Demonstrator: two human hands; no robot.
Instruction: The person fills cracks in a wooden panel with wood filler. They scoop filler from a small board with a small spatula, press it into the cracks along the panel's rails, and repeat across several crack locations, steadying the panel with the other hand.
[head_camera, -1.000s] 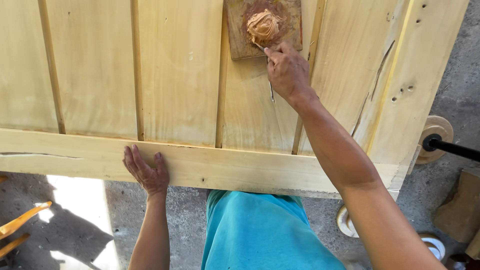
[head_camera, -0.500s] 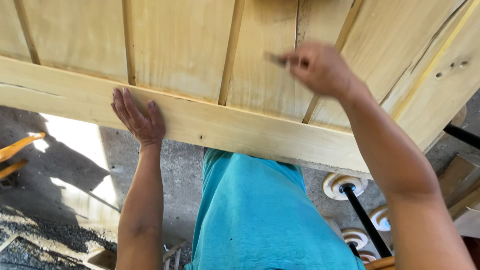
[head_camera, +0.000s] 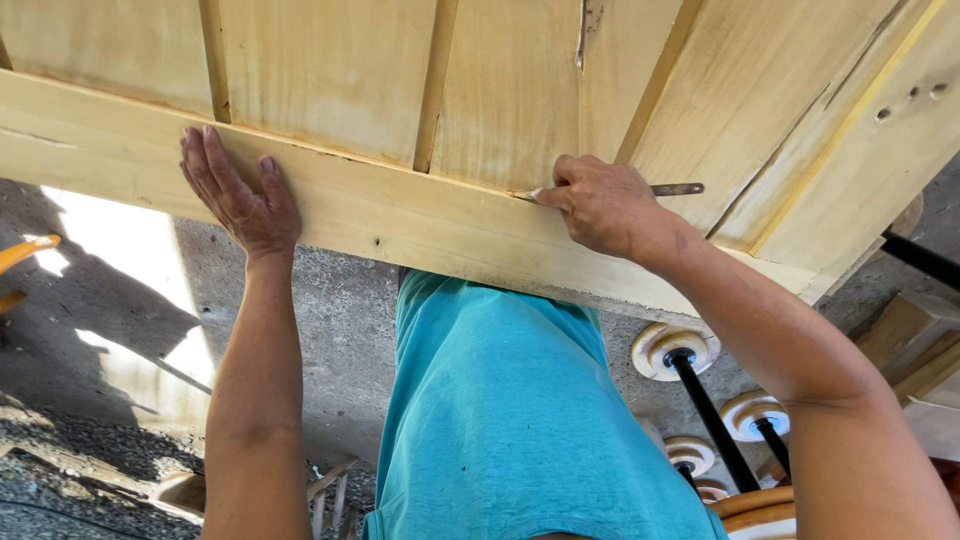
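A pale yellow wooden panel (head_camera: 340, 80) made of boards and thin battens lies in front of me, with a wide cross rail (head_camera: 400, 215) along its near edge. My left hand (head_camera: 238, 192) rests flat on that rail, fingers spread. My right hand (head_camera: 600, 205) grips a thin metal putty knife (head_camera: 675, 189); its tip touches the seam where the rail meets the boards.
Below the panel is a grey concrete floor (head_camera: 330, 330) with sunlit patches. Round wooden discs on black rods (head_camera: 690, 375) stand at the lower right, beside wooden blocks (head_camera: 905, 340). An orange object (head_camera: 25, 255) pokes in at the left edge.
My right hand came down from the putty block at the far side to the rail seam. The view dropped nearer; the block is out of frame. My left hand stayed on the rail.
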